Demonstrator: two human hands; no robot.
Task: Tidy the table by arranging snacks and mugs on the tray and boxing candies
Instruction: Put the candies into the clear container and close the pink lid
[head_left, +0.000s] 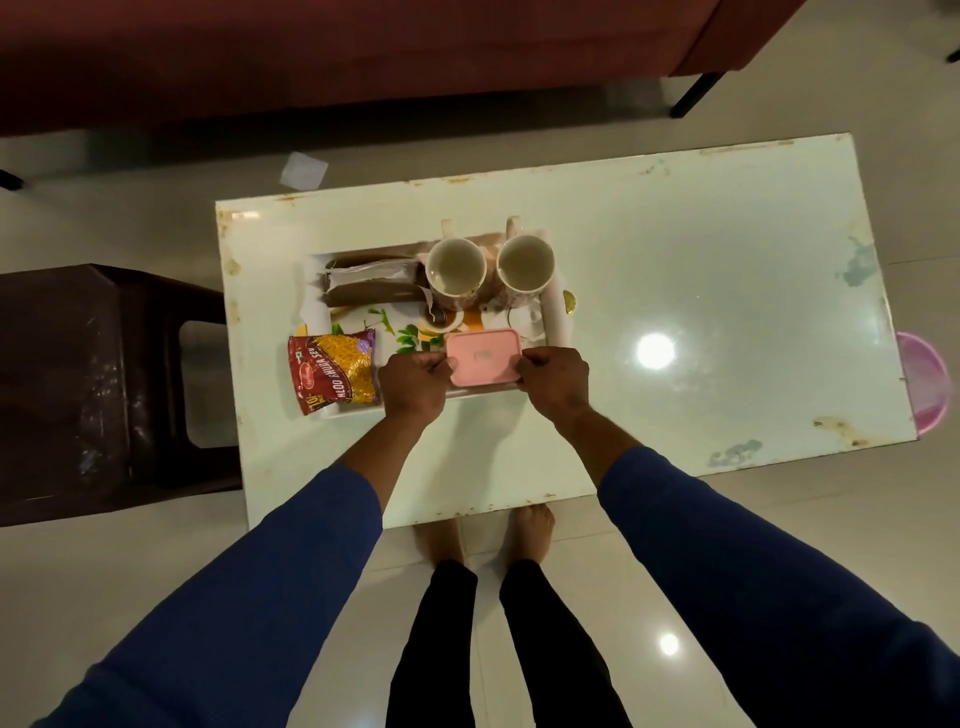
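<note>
One white counter carries one tray, set toward the counter's left half. On the tray: two mugs standing upright side by side at the far edge, both empty as far as can be seen, handles pointing away; two brown wrapped biscuit packets lying lengthwise to the left of the mugs, one behind the other; one red and yellow snack packet lying flat at the near left corner, its lower end overhanging the tray's rim; and one pink box with its lid on, at the near edge of the tray, right of centre. One small gold-coloured round item lies on the counter just beside the tray's right rim; its nature cannot be determined. The left hand grips the left end of the pink box, fingers curled round its edge; the right hand grips the right end in the same manner. The box sits directly between the two hands, touching both, level, near side toward the person. Whether the box rests on the tray or is held just above it cannot be told. A dark stool stands on the floor left of the counter, and a pink basin shows partly past the counter's right edge.
</note>
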